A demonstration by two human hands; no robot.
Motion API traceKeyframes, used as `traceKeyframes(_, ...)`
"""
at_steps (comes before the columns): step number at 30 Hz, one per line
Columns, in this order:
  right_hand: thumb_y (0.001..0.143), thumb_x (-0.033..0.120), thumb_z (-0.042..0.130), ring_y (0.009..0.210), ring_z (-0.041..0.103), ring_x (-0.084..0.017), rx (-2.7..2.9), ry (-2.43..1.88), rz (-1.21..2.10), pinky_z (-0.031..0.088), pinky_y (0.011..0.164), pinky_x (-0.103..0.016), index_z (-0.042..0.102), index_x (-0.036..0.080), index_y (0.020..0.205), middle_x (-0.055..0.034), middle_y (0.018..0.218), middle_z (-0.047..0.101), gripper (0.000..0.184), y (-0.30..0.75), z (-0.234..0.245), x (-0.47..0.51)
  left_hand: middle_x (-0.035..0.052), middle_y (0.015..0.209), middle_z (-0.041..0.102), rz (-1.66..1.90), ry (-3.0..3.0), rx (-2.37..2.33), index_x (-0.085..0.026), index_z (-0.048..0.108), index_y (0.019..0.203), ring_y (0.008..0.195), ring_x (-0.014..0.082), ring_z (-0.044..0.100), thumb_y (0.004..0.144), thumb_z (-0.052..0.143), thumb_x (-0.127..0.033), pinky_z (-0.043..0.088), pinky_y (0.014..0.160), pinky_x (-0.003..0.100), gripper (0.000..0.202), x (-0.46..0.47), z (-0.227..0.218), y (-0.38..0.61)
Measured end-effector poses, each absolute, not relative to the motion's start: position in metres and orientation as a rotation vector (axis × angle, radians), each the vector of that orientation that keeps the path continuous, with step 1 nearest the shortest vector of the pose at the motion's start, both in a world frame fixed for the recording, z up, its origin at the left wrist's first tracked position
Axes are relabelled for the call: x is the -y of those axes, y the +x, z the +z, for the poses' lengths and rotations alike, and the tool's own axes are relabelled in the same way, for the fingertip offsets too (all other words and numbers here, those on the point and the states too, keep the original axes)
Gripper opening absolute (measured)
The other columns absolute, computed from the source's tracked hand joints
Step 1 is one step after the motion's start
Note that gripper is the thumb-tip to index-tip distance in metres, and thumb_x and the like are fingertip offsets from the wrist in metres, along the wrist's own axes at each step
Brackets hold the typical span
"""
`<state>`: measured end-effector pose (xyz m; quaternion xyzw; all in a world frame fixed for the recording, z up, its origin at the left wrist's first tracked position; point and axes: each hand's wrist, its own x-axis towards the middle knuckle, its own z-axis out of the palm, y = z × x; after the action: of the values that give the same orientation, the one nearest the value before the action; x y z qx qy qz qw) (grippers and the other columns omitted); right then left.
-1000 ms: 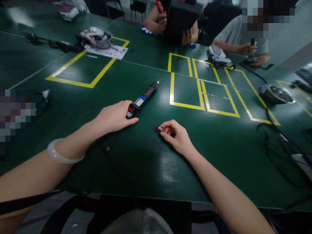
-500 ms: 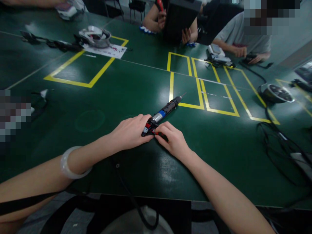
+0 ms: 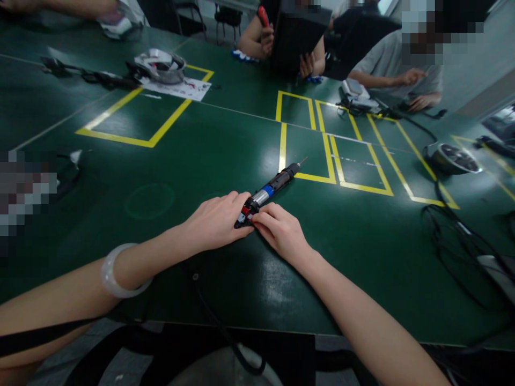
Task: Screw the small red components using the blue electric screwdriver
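On the green table [image 3: 217, 273] lies an electric screwdriver [image 3: 263, 193] with its casing open, baring a silver and blue motor, with red and white parts at the rear. Its thin bit points away to the upper right. My left hand [image 3: 215, 220] is closed around the rear end from the left side, steadying it against the table. From the right, my right hand [image 3: 281, 230] pinches thumb and index finger at the exposed rear parts. Whatever is between those fingertips is too small and covered to make out.
Yellow tape rectangles [image 3: 328, 158] mark the table ahead. Black cables [image 3: 454, 241] and a round metal fan-like part [image 3: 454, 159] lie at right. A clear headset-like item [image 3: 161, 67] rests on paper at far left. Across the table, one person holds a dark panel [image 3: 300, 35]; another sits at right.
My right fingertips have moved slightly left and in closer to the screwdriver's rear; the red piece seen under them earlier is now covered. My left hand keeps its hold.
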<state>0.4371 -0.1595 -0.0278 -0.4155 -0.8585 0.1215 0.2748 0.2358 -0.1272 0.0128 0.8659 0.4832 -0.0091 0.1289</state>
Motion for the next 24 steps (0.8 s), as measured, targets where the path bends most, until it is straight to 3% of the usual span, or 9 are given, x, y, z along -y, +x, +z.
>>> traceKeyframes(8, 0.102, 0.023, 0.046, 0.086, 0.059, -0.019, 2.315, -1.133, 0.328, 0.048, 0.076, -0.030, 0.066, 0.021, 0.096, -0.0076, 0.092, 0.066, 0.021, 0.4365, -0.0314, 0.1582, 0.0147, 0.119, 0.063, -0.023, 2.540, -1.410, -0.020, 0.047, 0.132, 0.098, 0.0321, 0.067, 0.089, 0.056, -0.054, 0.051, 0.079, 0.040, 0.055, 0.1272, 0.0113, 0.2359)
traceKeyframes(24, 0.099, 0.016, 0.045, 0.094, 0.063, -0.021, 2.288, -1.095, 0.433, 0.052, 0.084, -0.033, 0.063, 0.021, 0.114, -0.0090, 0.103, 0.069, 0.024, 0.4368, -0.0243, 0.1626, 0.0131, 0.118, 0.065, -0.036, 2.562, -1.478, -0.019, 0.051, 0.130, 0.098, 0.0319, 0.066, 0.093, 0.049, -0.058, 0.050, 0.077, 0.040, 0.053, 0.1261, 0.0131, 0.2376)
